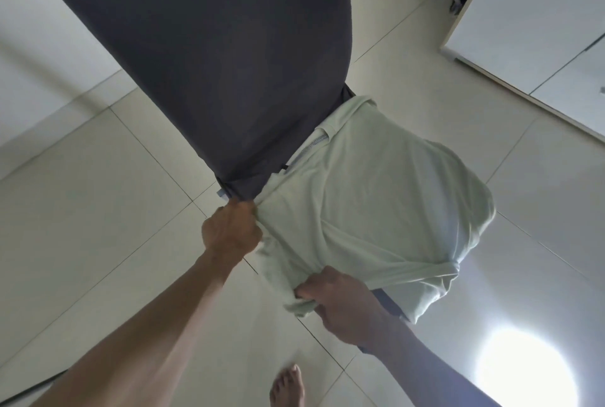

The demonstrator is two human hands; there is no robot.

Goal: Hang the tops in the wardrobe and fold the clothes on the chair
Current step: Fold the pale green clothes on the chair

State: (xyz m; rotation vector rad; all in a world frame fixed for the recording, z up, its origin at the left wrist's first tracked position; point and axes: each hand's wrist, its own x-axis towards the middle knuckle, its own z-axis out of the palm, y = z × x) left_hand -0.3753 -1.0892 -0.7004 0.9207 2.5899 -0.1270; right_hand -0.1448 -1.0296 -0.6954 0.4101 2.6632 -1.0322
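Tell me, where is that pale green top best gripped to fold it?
Probably along the near edge of the pale green top, from the person's side: it lies spread over the chair seat, its edge bunched where the left hand and right hand pinch it.

Both bare forearms reach forward and down from the bottom of the view. The left hand (231,230) is clenched, knuckles up, its fingers bunched around a gathered edge of pale green cloth (376,210). The right hand (340,305), nearer the body, curls its fingers around another fold of it. One bare foot (288,387) shows below.
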